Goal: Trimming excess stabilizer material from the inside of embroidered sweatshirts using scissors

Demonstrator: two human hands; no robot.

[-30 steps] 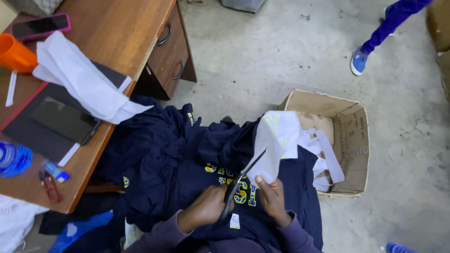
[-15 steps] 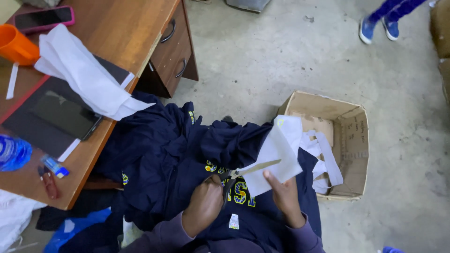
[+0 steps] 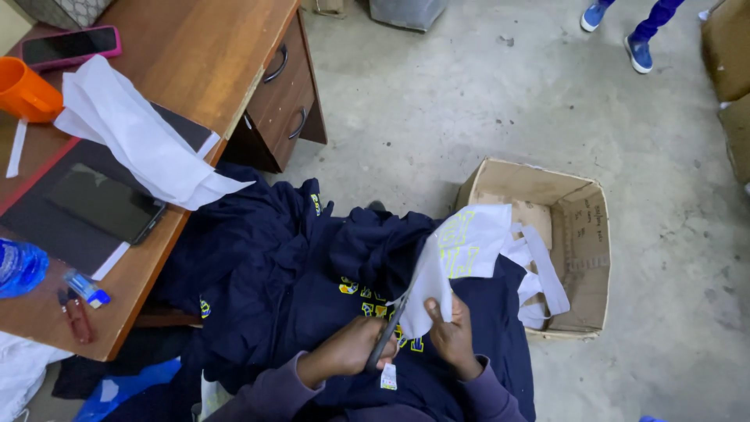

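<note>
A navy garment [image 3: 297, 289] covers my lap, beside the table [image 3: 195, 55]. Above it, my right hand [image 3: 453, 340] pinches a white sheet [image 3: 461, 254]. My left hand [image 3: 348, 352], just beside it, grips scissors [image 3: 388, 332] cutting the sheet's edge.

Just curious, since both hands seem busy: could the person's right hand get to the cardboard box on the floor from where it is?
Probably yes: the cardboard box stands open just beyond the right hand, nothing between, though that hand now holds white sheet.
</note>
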